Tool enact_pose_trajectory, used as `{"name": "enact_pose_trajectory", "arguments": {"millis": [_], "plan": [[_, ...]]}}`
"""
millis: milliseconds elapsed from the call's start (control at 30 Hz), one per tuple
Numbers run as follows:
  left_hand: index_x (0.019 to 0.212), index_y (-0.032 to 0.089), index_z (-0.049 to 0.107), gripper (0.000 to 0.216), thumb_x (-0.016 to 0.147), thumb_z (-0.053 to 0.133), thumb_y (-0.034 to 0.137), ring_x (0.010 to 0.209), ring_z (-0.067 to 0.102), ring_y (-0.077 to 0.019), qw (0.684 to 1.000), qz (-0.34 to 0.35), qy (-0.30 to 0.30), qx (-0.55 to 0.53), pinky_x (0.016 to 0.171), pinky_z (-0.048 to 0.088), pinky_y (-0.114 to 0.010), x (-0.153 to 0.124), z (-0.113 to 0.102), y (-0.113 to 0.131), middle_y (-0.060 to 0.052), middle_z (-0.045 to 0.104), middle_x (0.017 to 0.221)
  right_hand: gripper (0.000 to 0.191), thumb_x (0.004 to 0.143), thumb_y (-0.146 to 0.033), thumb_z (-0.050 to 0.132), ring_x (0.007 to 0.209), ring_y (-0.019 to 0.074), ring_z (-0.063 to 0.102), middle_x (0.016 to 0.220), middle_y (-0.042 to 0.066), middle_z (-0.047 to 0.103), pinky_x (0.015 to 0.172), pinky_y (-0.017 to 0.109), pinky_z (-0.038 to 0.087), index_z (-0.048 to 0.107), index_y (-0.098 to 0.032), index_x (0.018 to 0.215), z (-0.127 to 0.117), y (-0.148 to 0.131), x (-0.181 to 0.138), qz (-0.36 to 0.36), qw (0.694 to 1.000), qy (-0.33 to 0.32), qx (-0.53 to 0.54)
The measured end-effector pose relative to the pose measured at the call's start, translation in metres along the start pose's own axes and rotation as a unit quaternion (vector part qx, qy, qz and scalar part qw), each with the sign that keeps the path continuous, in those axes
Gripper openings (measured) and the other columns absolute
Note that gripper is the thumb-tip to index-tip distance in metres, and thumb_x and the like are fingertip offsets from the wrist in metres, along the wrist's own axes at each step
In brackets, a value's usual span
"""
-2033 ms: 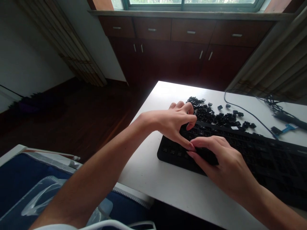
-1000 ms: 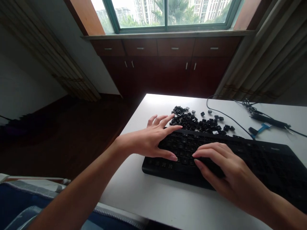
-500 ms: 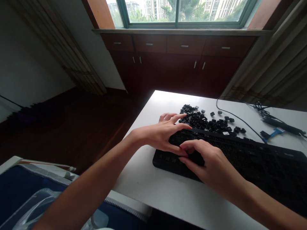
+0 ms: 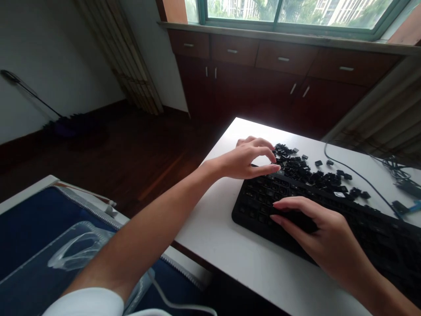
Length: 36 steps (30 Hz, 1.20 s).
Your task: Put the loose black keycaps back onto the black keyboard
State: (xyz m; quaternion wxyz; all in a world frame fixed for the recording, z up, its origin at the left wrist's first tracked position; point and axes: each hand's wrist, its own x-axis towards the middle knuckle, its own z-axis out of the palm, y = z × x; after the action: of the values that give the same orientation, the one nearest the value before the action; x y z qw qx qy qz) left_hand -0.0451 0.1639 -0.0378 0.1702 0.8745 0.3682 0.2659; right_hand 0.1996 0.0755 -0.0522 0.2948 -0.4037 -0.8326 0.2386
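A black keyboard (image 4: 255, 205) lies on the white table (image 4: 226, 250), with several of its keys gone. Behind it is a heap of loose black keycaps (image 4: 311, 176). My left hand (image 4: 248, 159) hovers over the keyboard's far left corner, its index finger and thumb pinched together at the near edge of the heap. What is in the pinch, if anything, I cannot make out. My right hand (image 4: 317, 232) is cupped over the keyboard's front rows, fingers together, thumb under them around a dark shape that blends into the keys.
A black cable (image 4: 357, 174) runs across the table's far right, beside a small blue tool (image 4: 417, 204). A blue zipped bag with clear plastic (image 4: 36, 237) lies near my left elbow. Dark wooden cabinets (image 4: 263, 79) stand under the window, beyond bare floor.
My left hand has left the keyboard's front rows, gone back to the keycap heap and curled into a pinch. My right hand has stayed on the keyboard. The view has swung left.
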Motion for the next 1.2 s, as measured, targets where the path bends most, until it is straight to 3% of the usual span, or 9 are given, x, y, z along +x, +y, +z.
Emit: {"name": "enact_pose_trajectory", "arguments": {"millis": [167, 433, 567, 733, 967, 1200], "plan": [[0.097, 0.024, 0.072, 0.022, 0.097, 0.056, 0.041, 0.120, 0.052, -0.0232, 0.995, 0.027, 0.075, 0.058, 0.108, 0.029, -0.043, 0.002, 0.019, -0.008, -0.005, 0.064, 0.124, 0.008, 0.089, -0.028, 0.069, 0.093, 0.0199, 0.071, 0.103, 0.002, 0.074, 0.084, 0.034, 0.058, 0.072, -0.028, 0.097, 0.001, -0.004, 0.000, -0.005, 1.000, -0.008, 0.001], [0.095, 0.024, 0.071, 0.020, 0.097, 0.055, 0.036, 0.117, 0.052, -0.0240, 0.993, 0.037, 0.074, 0.080, 0.102, 0.031, -0.041, 0.002, 0.022, -0.004, -0.004, 0.064, 0.123, 0.015, 0.093, -0.039, 0.064, 0.088, 0.0209, 0.071, 0.101, 0.002, 0.075, 0.079, 0.033, 0.058, 0.073, -0.028, 0.096, -0.012, -0.014, 0.010, -0.004, 0.997, -0.056, -0.052], [0.093, 0.024, 0.071, 0.020, 0.096, 0.056, 0.036, 0.115, 0.053, -0.0222, 0.992, 0.034, 0.096, 0.079, 0.101, 0.031, -0.040, 0.002, 0.022, -0.007, -0.003, 0.065, 0.119, 0.021, 0.099, -0.039, 0.053, 0.085, 0.0196, 0.069, 0.095, 0.002, 0.073, 0.075, 0.032, 0.054, 0.070, -0.027, 0.098, -0.017, -0.022, 0.023, 0.010, 0.998, -0.028, -0.058], [0.093, 0.022, 0.071, 0.023, 0.097, 0.053, 0.037, 0.110, 0.054, -0.0233, 0.984, -0.021, 0.148, 0.101, 0.099, 0.034, -0.041, 0.004, 0.022, -0.012, -0.004, 0.066, 0.116, 0.029, 0.104, -0.035, 0.040, 0.090, 0.0219, 0.061, 0.097, 0.007, 0.067, 0.081, 0.037, 0.047, 0.065, -0.021, 0.099, -0.002, -0.027, 0.049, -0.056, 0.991, 0.019, -0.124], [0.103, 0.021, 0.069, 0.023, 0.096, 0.051, 0.033, 0.106, 0.058, -0.0233, 0.960, -0.117, 0.232, 0.104, 0.099, 0.042, -0.040, 0.004, 0.019, -0.028, -0.006, 0.066, 0.112, 0.033, 0.106, -0.033, 0.031, 0.086, 0.0220, 0.050, 0.097, 0.010, 0.060, 0.083, 0.038, 0.040, 0.059, -0.018, 0.099, 0.028, -0.021, 0.073, -0.083, 0.967, -0.006, -0.239], [0.104, 0.021, 0.069, 0.022, 0.095, 0.053, 0.033, 0.104, 0.059, -0.0240, 0.963, -0.123, 0.219, 0.099, 0.100, 0.045, -0.042, 0.004, 0.023, -0.033, -0.007, 0.066, 0.110, 0.031, 0.105, -0.032, 0.029, 0.090, 0.0229, 0.047, 0.099, 0.009, 0.057, 0.087, 0.040, 0.035, 0.057, -0.020, 0.100, 0.035, -0.018, 0.068, -0.070, 0.957, -0.015, -0.281]]}}
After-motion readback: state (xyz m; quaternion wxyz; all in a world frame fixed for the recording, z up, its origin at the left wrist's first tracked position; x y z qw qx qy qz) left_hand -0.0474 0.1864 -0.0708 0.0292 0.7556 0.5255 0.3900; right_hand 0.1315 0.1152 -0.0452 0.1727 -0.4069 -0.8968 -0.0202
